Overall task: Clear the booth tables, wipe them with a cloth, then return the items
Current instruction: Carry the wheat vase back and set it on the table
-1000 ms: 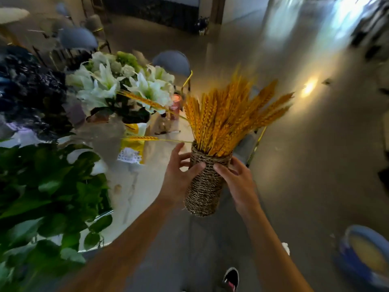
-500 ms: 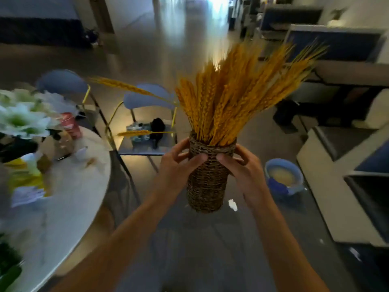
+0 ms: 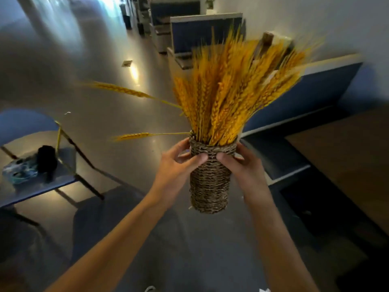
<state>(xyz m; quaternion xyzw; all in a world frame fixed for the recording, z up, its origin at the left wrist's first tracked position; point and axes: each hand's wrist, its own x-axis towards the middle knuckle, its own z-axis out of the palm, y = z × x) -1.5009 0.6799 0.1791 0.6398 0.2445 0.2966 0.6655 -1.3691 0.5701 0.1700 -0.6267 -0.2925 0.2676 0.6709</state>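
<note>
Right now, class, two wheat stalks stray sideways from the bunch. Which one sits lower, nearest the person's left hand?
The lower stray stalk, lying level just above the left hand by the woven vase rim; the upper stalk slopes higher.

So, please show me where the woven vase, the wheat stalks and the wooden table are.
woven vase [image 3: 208, 186]: head view, lower body.
wheat stalks [image 3: 229, 95]: head view, middle of the bunch.
wooden table [image 3: 345, 157]: head view, bare top.

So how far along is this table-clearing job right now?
In hand: the left hand and right hand grip a woven vase of wheat stalks, carried upright above the floor, next to a brown booth table. What is done is unclear: no cloth shows. Left: setting the vase down.
</note>
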